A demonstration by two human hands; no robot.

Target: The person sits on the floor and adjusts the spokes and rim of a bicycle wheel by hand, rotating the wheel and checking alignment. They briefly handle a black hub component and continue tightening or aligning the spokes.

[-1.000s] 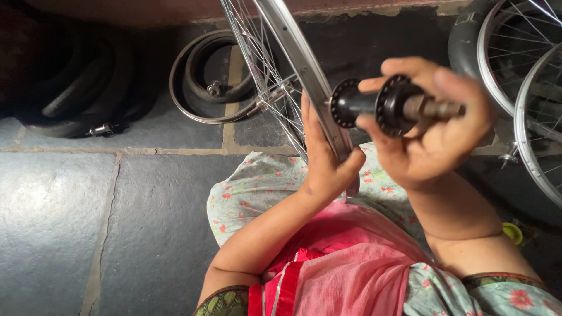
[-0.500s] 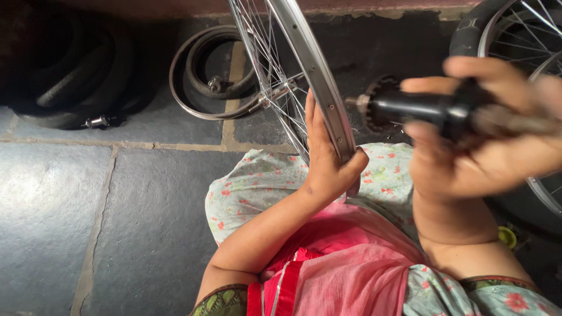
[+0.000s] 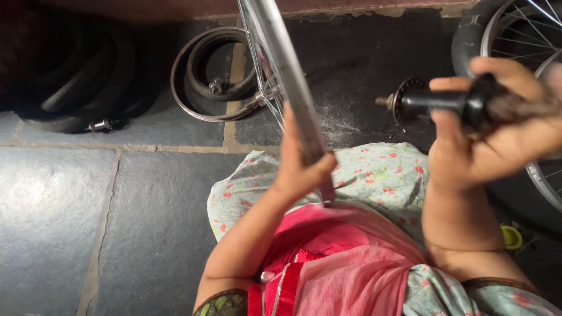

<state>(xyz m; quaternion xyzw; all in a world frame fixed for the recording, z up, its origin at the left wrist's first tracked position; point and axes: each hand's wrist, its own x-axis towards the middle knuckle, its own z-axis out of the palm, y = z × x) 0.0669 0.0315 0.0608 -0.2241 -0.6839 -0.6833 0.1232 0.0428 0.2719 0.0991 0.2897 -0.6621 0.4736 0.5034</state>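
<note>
My left hand grips the silver rim of a spoked bicycle wheel that stands upright on my lap and runs up out of the picture. My right hand is closed around a black wheel hub, held level to the right of the rim, with its flange and axle end pointing left. The hub and right hand are blurred by motion. My lap is covered by pale floral cloth and pink cloth.
Dark stone slabs make up the floor. Black tyres lie at the far left, a coiled tyre with a metal ring beside the rim. Another spoked wheel with tyre stands at the right. A small yellow-green cap lies by my right arm.
My right hand has swung the hub out to the right, away from the rim. The left hand has kept its grip on the rim.
</note>
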